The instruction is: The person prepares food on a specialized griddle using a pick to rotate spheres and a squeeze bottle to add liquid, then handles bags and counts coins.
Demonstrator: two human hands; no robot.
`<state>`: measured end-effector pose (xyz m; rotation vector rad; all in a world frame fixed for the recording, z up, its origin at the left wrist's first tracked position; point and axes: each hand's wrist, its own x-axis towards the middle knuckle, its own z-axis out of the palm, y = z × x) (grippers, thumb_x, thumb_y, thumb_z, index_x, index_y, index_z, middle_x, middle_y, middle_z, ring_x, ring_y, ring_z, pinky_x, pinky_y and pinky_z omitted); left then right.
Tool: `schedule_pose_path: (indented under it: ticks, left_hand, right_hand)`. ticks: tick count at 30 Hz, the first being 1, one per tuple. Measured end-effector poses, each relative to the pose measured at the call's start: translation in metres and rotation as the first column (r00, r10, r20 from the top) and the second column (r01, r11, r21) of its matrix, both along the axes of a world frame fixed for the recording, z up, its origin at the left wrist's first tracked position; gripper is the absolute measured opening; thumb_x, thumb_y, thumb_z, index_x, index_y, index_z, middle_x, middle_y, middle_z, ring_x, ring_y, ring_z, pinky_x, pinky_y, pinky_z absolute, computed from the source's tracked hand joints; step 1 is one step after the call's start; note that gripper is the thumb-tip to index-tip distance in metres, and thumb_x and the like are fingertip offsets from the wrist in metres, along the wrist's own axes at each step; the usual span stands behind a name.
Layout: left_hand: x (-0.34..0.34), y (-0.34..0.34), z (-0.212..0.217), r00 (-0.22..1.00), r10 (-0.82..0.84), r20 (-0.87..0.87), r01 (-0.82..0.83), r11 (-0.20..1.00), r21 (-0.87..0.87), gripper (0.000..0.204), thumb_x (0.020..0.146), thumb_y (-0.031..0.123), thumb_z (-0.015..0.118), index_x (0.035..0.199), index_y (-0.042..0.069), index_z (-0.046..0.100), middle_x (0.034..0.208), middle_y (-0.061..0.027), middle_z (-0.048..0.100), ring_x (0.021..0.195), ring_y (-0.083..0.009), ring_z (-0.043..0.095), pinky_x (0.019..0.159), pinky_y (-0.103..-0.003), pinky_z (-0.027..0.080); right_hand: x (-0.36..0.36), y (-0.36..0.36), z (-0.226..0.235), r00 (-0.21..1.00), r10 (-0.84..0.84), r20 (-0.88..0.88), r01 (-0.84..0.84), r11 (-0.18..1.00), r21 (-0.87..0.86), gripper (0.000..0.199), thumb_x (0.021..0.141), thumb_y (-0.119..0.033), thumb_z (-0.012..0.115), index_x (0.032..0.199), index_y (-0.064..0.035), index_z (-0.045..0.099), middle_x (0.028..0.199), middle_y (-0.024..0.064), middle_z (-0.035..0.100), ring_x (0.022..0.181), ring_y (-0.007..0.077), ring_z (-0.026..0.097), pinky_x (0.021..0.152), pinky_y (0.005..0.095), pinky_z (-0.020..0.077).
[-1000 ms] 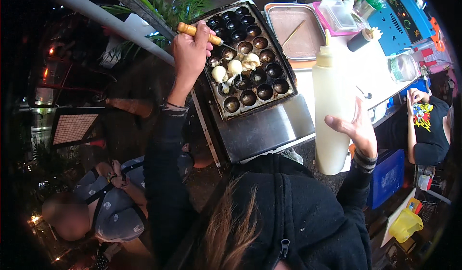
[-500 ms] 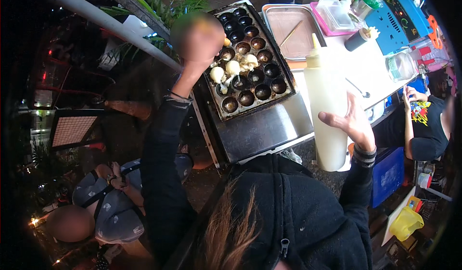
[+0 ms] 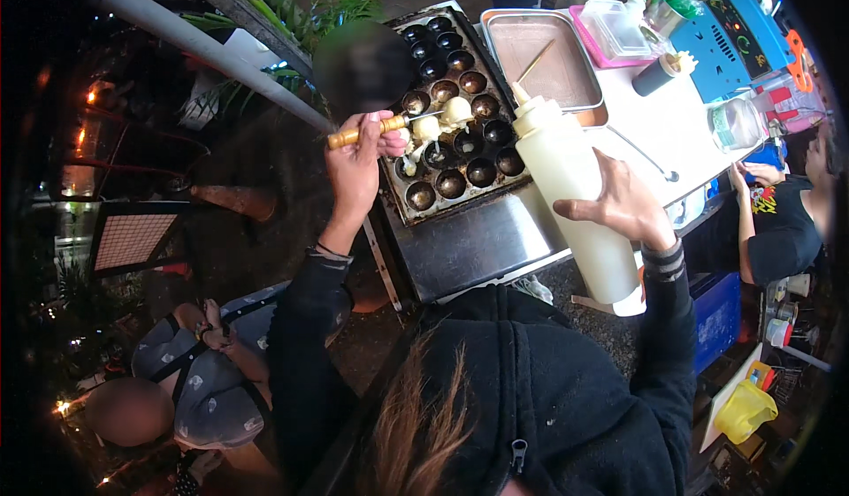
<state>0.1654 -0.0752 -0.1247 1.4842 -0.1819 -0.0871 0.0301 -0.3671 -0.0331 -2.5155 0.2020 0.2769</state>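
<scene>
My left hand (image 3: 352, 178) is closed around the wooden handle of a thin metal pick (image 3: 366, 131), over the left edge of a dark cast pan with round hollows (image 3: 452, 183). The pick's tip reaches among pale, soft balls of batter (image 3: 456, 112) sitting in the middle hollows; whether it touches one I cannot tell. Most other hollows look dark and bare. My right hand (image 3: 619, 202) grips a large, clear squeeze bottle (image 3: 562, 164) of pale cream liquid. The bottle leans left, nozzle up beside the pan's right edge.
Beyond the bottle lies a shallow metal tray (image 3: 548, 54) with a brush in it. Plastic containers (image 3: 616, 27), a dark sauce bottle (image 3: 653, 76) and a blue device (image 3: 738, 27) stand on the white table. People are at right (image 3: 783, 231) and lower left (image 3: 217, 381).
My left hand has come down toward me, bringing the pick into plain sight over the batter balls. The squeeze bottle has tilted left, its nozzle closer to the pan.
</scene>
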Motion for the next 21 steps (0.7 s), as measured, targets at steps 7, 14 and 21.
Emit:
schedule_pose_path:
  ticks: [7, 14, 21]
  left_hand:
    - [-0.016, -0.005, -0.005, 0.991, 0.074, 0.111, -0.067, 0.996, -0.058, 0.028, 0.097, 0.019, 0.050, 0.098, -0.008, 0.059, 0.075, -0.0109, 0.064, 0.064, -0.0137, 0.063, 0.062, -0.026, 0.053]
    - [-0.018, -0.007, -0.006, 0.995, 0.093, 0.031, -0.089, 0.992, -0.094, 0.035, 0.098, 0.026, 0.046, 0.101, -0.007, 0.058, 0.077, -0.0110, 0.063, 0.065, -0.0149, 0.063, 0.062, -0.027, 0.054]
    - [-0.017, -0.006, -0.012, 0.990, 0.130, -0.055, -0.138, 0.978, -0.156, 0.036, 0.098, 0.028, 0.046, 0.101, -0.006, 0.058, 0.076, -0.0110, 0.063, 0.063, -0.0154, 0.063, 0.061, -0.028, 0.054]
  right_hand:
    - [0.015, 0.007, -0.009, 0.974, 0.189, -0.127, -0.191, 0.982, -0.005, 0.070, 0.063, -0.049, 0.072, 0.094, 0.0122, 0.057, 0.078, 0.0227, 0.063, 0.070, 0.0327, 0.063, 0.068, 0.0373, 0.0499]
    - [0.023, 0.009, -0.012, 0.958, 0.272, -0.096, -0.272, 0.962, 0.008, 0.076, 0.061, -0.055, 0.074, 0.091, 0.0129, 0.058, 0.078, 0.0239, 0.064, 0.067, 0.0324, 0.066, 0.066, 0.0376, 0.0522]
    - [0.035, 0.005, -0.003, 0.891, 0.426, -0.157, -0.447, 0.882, -0.147, 0.069, 0.067, -0.057, 0.071, 0.077, 0.0103, 0.059, 0.067, 0.0215, 0.062, 0.061, 0.0321, 0.064, 0.058, 0.0366, 0.0504]
